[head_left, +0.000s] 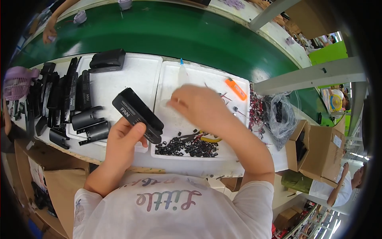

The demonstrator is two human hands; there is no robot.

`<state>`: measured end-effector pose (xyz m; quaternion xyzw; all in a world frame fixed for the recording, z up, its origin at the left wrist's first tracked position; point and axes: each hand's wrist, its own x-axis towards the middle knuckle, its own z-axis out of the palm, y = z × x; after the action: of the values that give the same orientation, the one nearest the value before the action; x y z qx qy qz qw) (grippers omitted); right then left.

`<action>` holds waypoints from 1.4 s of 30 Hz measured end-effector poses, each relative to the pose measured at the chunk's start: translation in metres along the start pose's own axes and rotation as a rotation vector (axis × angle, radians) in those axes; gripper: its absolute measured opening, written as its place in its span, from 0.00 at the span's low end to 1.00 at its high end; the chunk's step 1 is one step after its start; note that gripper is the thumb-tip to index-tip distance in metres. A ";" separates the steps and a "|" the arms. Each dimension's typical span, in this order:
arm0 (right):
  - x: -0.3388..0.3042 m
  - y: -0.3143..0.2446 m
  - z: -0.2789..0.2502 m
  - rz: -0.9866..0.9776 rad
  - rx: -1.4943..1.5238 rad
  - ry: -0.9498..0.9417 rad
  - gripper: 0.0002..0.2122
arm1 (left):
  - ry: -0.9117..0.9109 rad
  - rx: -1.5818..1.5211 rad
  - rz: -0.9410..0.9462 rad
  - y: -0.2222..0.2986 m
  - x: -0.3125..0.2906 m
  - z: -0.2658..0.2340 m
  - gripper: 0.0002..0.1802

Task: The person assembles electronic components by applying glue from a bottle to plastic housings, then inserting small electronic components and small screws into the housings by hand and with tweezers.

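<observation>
My left hand (pixel 124 139) grips a black plastic fan housing (pixel 135 113), tilted, with its hollow side toward the right. To the right of it, my right hand (pixel 195 105) is raised over the white foam tray (pixel 164 85), slightly blurred. Its fingers are curled together; whatever they hold is too small or hidden to make out. Just beyond that hand is a translucent bottle (pixel 182 73) with a blue tip, partly covered by it. Below lies a pile of small black parts (pixel 187 147), with yellow-handled pliers (pixel 211 140) at its back edge.
Several black housings (pixel 59 93) crowd the left, beside a purple fan (pixel 18 83). An orange tool (pixel 236 89) lies at the tray's right, near wired parts (pixel 258 113) and a clear plastic bag (pixel 280 115). Beyond runs a green conveyor (pixel 159 34); another person's hand (pixel 49 32) reaches over it.
</observation>
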<state>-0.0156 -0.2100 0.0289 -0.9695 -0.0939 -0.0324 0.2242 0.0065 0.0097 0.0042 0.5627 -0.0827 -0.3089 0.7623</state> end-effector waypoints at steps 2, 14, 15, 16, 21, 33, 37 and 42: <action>0.008 0.023 0.000 -0.025 -0.138 0.072 0.06 | 0.000 -0.123 -0.111 0.009 0.002 0.000 0.16; -0.003 -0.010 -0.026 0.194 0.523 0.273 0.12 | -0.126 -0.290 -0.128 0.011 -0.007 0.002 0.31; -0.011 -0.016 -0.029 0.198 0.525 0.275 0.12 | -0.139 -0.287 -0.121 0.011 -0.007 0.002 0.32; -0.017 -0.021 -0.032 0.029 0.668 0.306 0.11 | -0.139 -0.283 -0.128 0.012 -0.008 0.003 0.32; -0.027 -0.040 -0.039 -0.254 0.802 0.271 0.11 | -0.236 -0.307 -0.142 0.014 -0.009 0.003 0.34; -0.030 -0.041 -0.029 -0.265 0.754 0.308 0.13 | -0.260 -0.280 -0.127 0.017 -0.013 0.006 0.33; -0.031 -0.040 -0.030 -0.263 0.718 0.298 0.14 | -0.247 -0.279 -0.122 0.017 -0.013 0.007 0.33; -0.032 -0.039 -0.029 -0.313 0.724 0.302 0.15 | -0.250 -0.246 -0.101 0.017 -0.012 0.008 0.33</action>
<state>-0.0551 -0.1935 0.0679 -0.7865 -0.2114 -0.1725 0.5540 -0.0007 0.0132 0.0247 0.4258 -0.1101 -0.4223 0.7926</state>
